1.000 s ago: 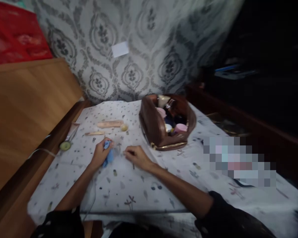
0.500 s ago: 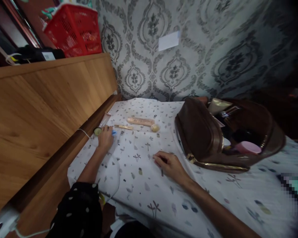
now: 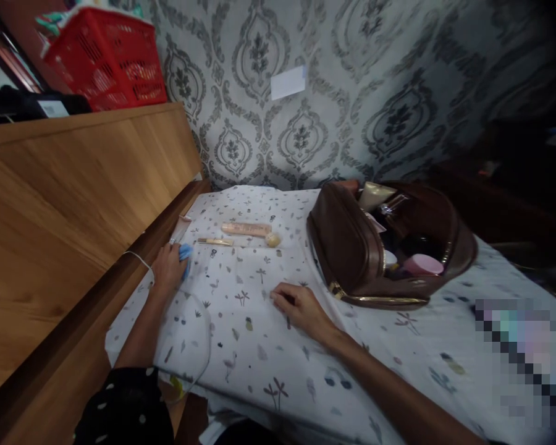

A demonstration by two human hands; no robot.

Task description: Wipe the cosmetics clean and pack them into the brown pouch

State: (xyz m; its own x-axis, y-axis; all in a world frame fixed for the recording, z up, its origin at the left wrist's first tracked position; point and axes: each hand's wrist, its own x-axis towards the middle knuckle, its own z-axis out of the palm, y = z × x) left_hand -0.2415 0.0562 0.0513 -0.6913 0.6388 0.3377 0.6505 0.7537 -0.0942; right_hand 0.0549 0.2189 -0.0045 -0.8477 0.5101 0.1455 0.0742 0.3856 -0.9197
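Note:
My left hand [image 3: 168, 267] is at the left edge of a white printed cloth, its fingers curled around a crumpled blue cloth [image 3: 185, 252]. Just beyond its fingertips lies a clear tube-like item [image 3: 180, 227], its near end hidden by the hand. My right hand [image 3: 301, 310] rests on the printed cloth, fingers loosely curled and thumb against them, with nothing visible inside. Farther back, a peach-coloured tube [image 3: 246, 229], a thin gold-and-cream stick [image 3: 215, 241] and a small round yellowish item [image 3: 273, 239] lie close together.
An open brown cosmetic bag [image 3: 352, 247] stands to the right, holding several items, including a pink lid [image 3: 424, 264]. A wooden panel [image 3: 83, 185] borders the left, with a red basket [image 3: 115, 59] on top. A thin white cable [image 3: 141, 259] runs near my left hand.
The view has turned slightly right. My left hand has shifted toward the clear item, covering its greenish round end, and more of the blue cloth shows. My right hand stays in place.

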